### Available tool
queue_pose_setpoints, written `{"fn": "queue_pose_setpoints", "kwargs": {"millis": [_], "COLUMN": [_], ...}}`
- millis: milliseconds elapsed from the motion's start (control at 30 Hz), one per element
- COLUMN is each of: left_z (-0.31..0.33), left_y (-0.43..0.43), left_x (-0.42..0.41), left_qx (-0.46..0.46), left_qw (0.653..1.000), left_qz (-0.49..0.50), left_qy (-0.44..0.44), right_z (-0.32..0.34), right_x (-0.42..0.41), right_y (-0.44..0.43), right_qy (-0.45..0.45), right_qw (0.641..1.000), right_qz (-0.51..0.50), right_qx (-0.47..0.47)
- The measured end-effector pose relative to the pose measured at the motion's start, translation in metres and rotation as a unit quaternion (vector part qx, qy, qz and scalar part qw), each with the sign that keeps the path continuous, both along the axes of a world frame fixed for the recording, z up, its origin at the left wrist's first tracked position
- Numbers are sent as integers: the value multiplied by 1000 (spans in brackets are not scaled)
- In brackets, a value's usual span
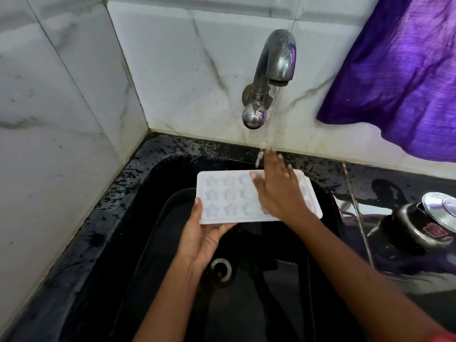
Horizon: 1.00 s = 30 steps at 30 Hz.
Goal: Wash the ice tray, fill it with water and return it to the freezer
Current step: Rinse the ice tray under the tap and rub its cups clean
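**A:** Head view: where is the ice tray?

**B:** The white ice tray [222,196] is held roughly level above the black sink [259,312], cavities up. It has star shapes at its left end and round ones next to them.

**A:** And the hands?

**B:** The left hand [204,239] grips the tray's 7 o'clock corner, with the thumb on the rim and the fingers curled beneath. The right hand [278,193] lies flat on the tray's right half, its fingers straight and slightly spread.

**A:** Is water running?

**B:** Yes. The tap [274,70] at 12 o'clock is running, and the water [261,149] falls just beside the right fingertips at the tray's far edge.

**A:** What's around it?

**B:** The drain [220,270] is at 6 o'clock, below the tray. A purple cloth [399,82] hangs at 2 o'clock. A steel pot [424,225] stands on the black bench [320,166] at 3 o'clock.
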State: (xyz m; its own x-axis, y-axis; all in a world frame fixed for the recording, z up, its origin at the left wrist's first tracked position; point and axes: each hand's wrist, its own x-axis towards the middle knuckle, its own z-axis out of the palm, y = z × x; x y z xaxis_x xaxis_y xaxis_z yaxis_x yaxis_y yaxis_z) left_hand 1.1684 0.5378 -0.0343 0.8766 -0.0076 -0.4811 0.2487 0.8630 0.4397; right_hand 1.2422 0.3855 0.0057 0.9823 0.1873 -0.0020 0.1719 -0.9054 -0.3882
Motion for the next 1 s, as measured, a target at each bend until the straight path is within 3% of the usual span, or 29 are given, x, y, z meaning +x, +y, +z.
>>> {"fn": "queue_pose_setpoints", "kwargs": {"millis": [100,233,333,400,500,567,733,867,1000], "left_z": [3,3,-1,-5,-4,-3,0,-4,-8], "left_y": [-14,-16,-5,2,8,4,-4,13,31], "left_x": [4,7,12,16,16,16,22,25,25], "left_qx": [-17,-36,-56,-42,-4,-5,-18,-13,14], "left_qw": [1000,998,998,999,999,999,999,999,999], "left_qz": [-20,-51,-17,13,15,2,-32,-12,38], "left_qy": [-3,-6,-19,-33,-49,-54,-21,-38,-27], "right_z": [-25,-28,-24,-24,-25,-25,-22,-26,-34], "right_x": [-15,-28,-32,-23,-3,1,-25,-38,-32], "right_y": [16,38,26,8,-16,-8,58,53,8], "right_qy": [60,-13,-39,-35,13,10,-70,-92,-66], "right_qw": [995,975,949,963,991,994,973,945,958], "right_qz": [33,199,289,247,75,30,201,297,262], "right_qx": [-75,-98,-119,-103,-110,-106,-86,-105,-99]}}
